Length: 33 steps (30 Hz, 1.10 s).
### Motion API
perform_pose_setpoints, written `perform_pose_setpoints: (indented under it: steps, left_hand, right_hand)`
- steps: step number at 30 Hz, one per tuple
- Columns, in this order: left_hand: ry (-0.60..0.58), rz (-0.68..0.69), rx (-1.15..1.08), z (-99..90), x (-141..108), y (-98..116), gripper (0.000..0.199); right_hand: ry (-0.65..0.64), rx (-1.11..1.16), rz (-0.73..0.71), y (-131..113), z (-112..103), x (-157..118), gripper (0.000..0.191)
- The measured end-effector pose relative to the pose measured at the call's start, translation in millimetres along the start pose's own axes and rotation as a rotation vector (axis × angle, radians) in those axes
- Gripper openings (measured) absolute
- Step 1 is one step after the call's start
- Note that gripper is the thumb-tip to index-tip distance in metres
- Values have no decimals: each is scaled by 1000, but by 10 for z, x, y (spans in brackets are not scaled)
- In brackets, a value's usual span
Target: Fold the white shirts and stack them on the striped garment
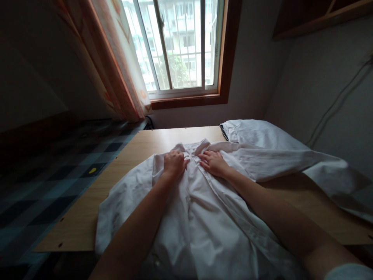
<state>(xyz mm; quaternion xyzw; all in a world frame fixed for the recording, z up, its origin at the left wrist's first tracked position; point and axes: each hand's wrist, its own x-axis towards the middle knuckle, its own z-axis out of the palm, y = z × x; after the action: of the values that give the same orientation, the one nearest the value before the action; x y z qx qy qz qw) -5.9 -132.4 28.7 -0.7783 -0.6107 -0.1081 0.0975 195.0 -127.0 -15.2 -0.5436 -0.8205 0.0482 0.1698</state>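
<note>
A white shirt (204, 217) lies spread on a light wooden board (78, 225), its collar toward the window and one sleeve stretched out to the right. My left hand (175, 162) rests on the left front just below the collar, its fingers bent down at the cloth edge; whether they grip it is hard to tell. My right hand (213, 162) lies on the right front below the collar, fingers spread over the fabric. Between both hands the shirt's front edges run down toward me.
Another white cloth (256, 131) is heaped at the board's back right. A dark checked cloth (37, 186) covers the surface on the left. Behind are a window (183, 46) and an orange patterned curtain (113, 58). A cord (335, 99) hangs along the right wall.
</note>
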Motion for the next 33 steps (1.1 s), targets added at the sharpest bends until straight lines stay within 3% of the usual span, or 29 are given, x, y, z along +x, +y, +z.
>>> perform_pose_setpoints:
  steps: [6, 16, 20, 24, 33]
  left_hand:
    - [-13, 41, 30, -2, 20, 10, 27]
    - [197, 41, -208, 178, 121, 27, 27]
    - [112, 112, -257, 332, 141, -1, 18]
    - [30, 151, -332, 435, 164, -62, 26]
    - [-20, 197, -335, 431, 163, -96, 35]
  right_hand:
    - [9, -4, 0, -20, -24, -13, 46]
    - [24, -2, 2, -10, 7, -4, 45]
    - [29, -7, -4, 0, 27, 7, 45]
    - [31, -7, -3, -2, 22, 8, 44]
    - [106, 11, 0, -30, -16, -16, 39]
